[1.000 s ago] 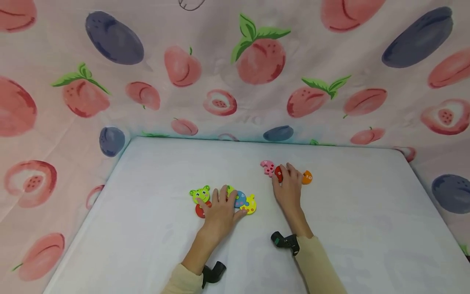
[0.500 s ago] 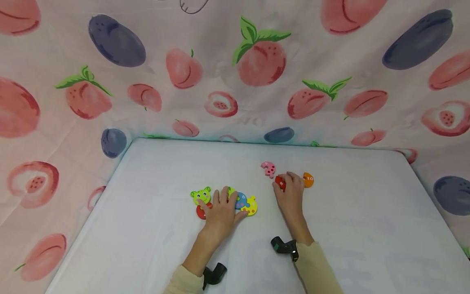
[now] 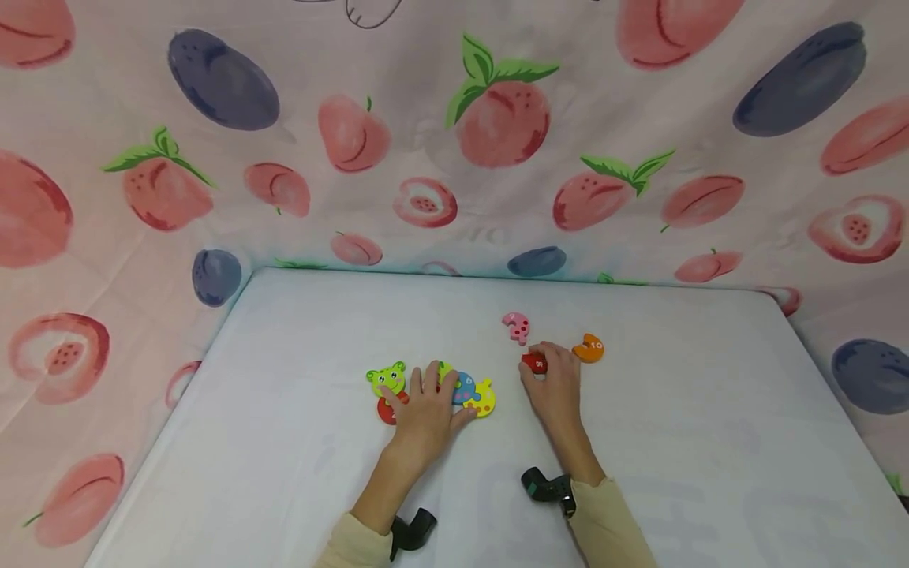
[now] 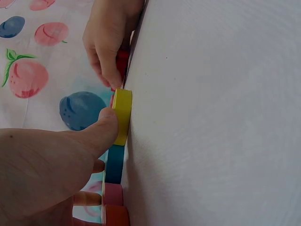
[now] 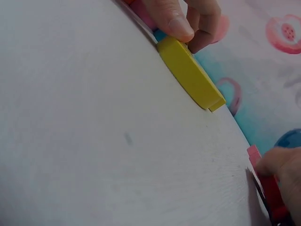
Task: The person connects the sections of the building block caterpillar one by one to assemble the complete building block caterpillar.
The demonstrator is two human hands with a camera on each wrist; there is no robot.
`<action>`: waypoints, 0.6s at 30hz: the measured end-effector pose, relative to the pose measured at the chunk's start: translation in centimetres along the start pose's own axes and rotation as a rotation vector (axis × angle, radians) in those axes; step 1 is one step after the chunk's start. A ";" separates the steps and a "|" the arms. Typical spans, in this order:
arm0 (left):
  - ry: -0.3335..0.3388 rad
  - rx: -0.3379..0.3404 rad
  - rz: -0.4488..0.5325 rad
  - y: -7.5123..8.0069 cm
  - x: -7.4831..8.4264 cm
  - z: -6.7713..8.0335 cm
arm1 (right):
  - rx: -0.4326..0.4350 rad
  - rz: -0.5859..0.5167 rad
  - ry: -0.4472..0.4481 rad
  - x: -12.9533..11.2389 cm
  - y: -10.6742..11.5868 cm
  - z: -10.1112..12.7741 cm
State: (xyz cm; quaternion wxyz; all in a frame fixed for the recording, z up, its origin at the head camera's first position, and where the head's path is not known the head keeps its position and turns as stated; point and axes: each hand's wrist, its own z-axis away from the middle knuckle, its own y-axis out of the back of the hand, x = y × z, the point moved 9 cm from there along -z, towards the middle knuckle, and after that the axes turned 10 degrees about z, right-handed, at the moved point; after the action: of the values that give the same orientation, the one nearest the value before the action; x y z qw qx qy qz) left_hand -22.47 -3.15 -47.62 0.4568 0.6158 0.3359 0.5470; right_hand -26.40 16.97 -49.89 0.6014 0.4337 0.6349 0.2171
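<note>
— Item one, the grips. What have the hands got?

— Right hand (image 3: 552, 386): fingers curled over a red piece (image 3: 534, 363), pinching it at the fingertips, low on the white table (image 3: 675, 442). Left hand (image 3: 424, 406): flat, fingers spread and pressing on the joined row; in the left wrist view its thumb (image 4: 104, 127) bears on the edge of the yellow piece (image 4: 122, 115). It grips nothing.

— Item two, the row itself?

— A caterpillar in flat wooden segments. Green head (image 3: 387, 377) at the left end, a red segment (image 3: 387, 410) just below it, a blue segment (image 3: 465, 386), then the yellow one at the right end. (The palm hides the middle, so I cannot count what lies under it.)

— Item three, loose stock?

— A pink piece (image 3: 516, 326) beyond the right hand, apart from everything; an orange piece (image 3: 589, 348) marked 10, just to the right of that hand. The red one is in the fingers, between the row and these two, not touching the yellow end.

— State of completion?

— By my reckoning, past halfway: head and several segments are joined, three pieces are out. The held red piece has yet to meet the tail; pink and orange lie untouched.

— Surroundings?

— Fruit-print cloth (image 3: 497, 118) behind and to the sides, and a black wrist camera (image 3: 547, 485) on the right wrist.
</note>
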 end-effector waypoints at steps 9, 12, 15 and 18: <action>-0.042 0.025 0.004 -0.5 -0.2 -0.3 | -0.036 -0.212 0.056 -1.0 -0.5 0.2; -0.061 0.021 0.016 -0.9 -0.5 -0.5 | -0.076 -0.215 0.085 -1.4 -0.9 0.4; -0.081 0.017 0.011 -1.2 -0.7 -0.7 | -0.121 -0.216 0.108 -1.8 -1.3 0.8; -0.101 0.013 0.009 -1.4 -0.9 -0.9 | -0.166 -0.221 0.143 -2.2 -1.7 1.2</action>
State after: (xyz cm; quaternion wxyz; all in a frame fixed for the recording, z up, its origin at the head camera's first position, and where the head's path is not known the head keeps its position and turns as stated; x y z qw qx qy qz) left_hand -23.39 -3.27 -49.26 0.4668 0.6469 0.3134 0.5151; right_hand -25.96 14.03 -50.17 0.6087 0.2936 0.6997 0.2317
